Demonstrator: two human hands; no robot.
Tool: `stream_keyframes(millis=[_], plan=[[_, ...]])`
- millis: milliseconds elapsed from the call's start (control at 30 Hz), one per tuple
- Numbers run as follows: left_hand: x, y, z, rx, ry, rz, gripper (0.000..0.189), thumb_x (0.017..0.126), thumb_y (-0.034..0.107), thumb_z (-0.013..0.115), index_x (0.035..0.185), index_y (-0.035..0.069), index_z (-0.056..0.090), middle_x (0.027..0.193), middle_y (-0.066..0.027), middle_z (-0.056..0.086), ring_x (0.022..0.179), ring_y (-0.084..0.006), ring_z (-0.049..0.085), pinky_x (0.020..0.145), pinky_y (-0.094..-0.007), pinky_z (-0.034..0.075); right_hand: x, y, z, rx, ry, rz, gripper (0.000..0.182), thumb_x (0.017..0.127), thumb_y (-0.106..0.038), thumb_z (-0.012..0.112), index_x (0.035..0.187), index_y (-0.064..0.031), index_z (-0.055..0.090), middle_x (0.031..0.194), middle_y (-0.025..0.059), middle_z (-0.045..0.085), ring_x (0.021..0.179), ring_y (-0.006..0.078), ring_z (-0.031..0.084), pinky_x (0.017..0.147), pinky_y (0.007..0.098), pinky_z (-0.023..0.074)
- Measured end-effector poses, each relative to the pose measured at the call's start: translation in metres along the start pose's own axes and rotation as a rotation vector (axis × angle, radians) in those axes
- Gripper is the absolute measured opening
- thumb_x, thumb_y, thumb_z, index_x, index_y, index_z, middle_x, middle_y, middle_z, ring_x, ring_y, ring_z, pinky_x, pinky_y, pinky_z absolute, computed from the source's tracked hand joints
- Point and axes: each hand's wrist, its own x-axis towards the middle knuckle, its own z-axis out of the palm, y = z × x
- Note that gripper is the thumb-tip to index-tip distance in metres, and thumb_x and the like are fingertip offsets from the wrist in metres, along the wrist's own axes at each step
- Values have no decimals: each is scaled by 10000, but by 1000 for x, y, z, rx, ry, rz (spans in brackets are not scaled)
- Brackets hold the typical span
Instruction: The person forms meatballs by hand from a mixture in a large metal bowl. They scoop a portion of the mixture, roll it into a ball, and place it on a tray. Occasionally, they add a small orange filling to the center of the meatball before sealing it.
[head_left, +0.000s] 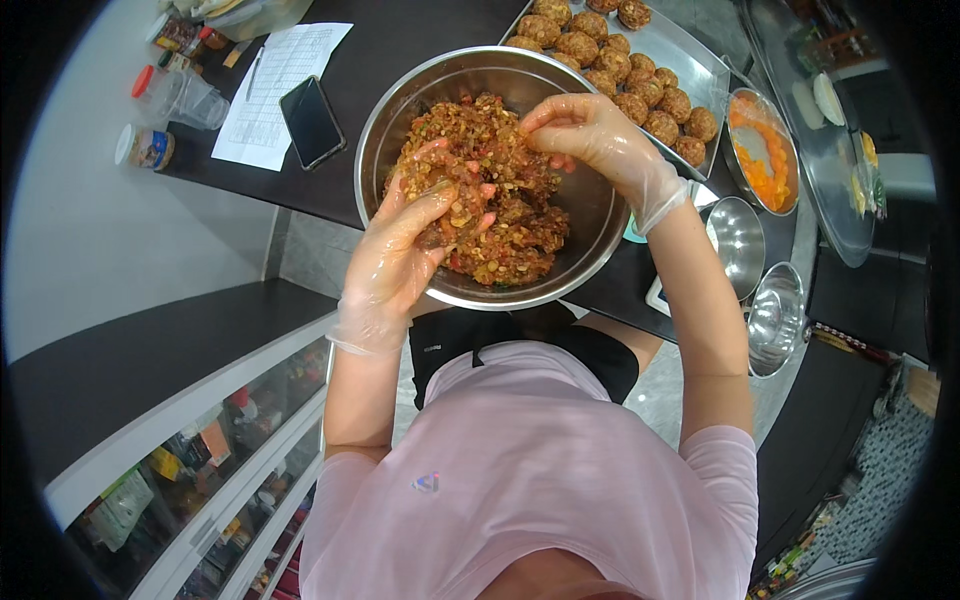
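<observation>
A wide stainless steel bowl (592, 232) is in front of me, partly filled with a chunky reddish-brown minced mixture (517, 255) flecked with red and pale bits. Both hands wear clear plastic gloves that look wet. My left hand (409, 232) cups a lump of the mixture (454, 214) over the bowl's left side, thumb across it and fingertips showing beyond. Over the right side of the bowl is my right hand (589, 135), its fingers curled and tips close to the mixture. Whether it pinches any of it is hard to see.
Behind the bowl, a metal tray (697, 49) holds several round balls (615, 64). A pan with orange pieces (780, 169) and two metal bowls (739, 244) stand at right. A phone (313, 124), a printed sheet (259, 142), a pen (255, 73) and several jars (150, 148) lie left.
</observation>
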Motion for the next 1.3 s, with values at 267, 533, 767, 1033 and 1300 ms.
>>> stream_keyframes(millis=[267, 533, 767, 1033, 1300], plan=[[-1, -3, -3, -68, -78, -66, 423, 966, 93, 523, 1379, 46, 443, 1233, -191, 592, 1081, -341, 640, 835, -443, 587, -3, 0, -4, -281, -67, 181, 227, 833, -192, 678, 1027, -76, 700, 884, 36, 658, 754, 127, 616, 698, 265, 500], [-10, 7, -23, -109, -23, -3, 464, 962, 101, 517, 1410, 34, 416, 1286, -221, 559, 1132, -368, 610, 906, -477, 554, 0, 23, 16, -1124, -95, -255, 371, 717, -87, 727, 1085, -101, 679, 1047, 132, 653, 1002, 323, 629, 887, 412, 504], [-10, 5, -14, -51, -63, 7, 525, 936, -16, 498, 1440, 46, 364, 1321, -219, 531, 1184, -379, 576, 974, -509, 518, 3, 20, 6, -931, -198, -190, 260, 767, -94, 703, 1024, -59, 688, 818, 107, 663, 830, 264, 665, 735, 371, 522], [-7, -3, -2, 9, -36, 12, 524, 953, -1, 480, 1453, 60, 332, 1340, -203, 514, 1199, -354, 568, 978, -511, 515, -11, 17, 3, -310, -38, -123, 276, 863, -196, 703, 1036, 18, 683, 752, 53, 664, 693, 116, 597, 670, 291, 492], [5, -10, 5, -312, -111, -126, 516, 1027, 415, 429, 1428, 92, 392, 1345, -135, 529, 1217, -318, 554, 952, -545, 517, -25, -8, 38, -69, 112, -448, 281, 875, -37, 630, 1152, -11, 669, 1030, 99, 657, 929, 148, 617, 841, 273, 490]])
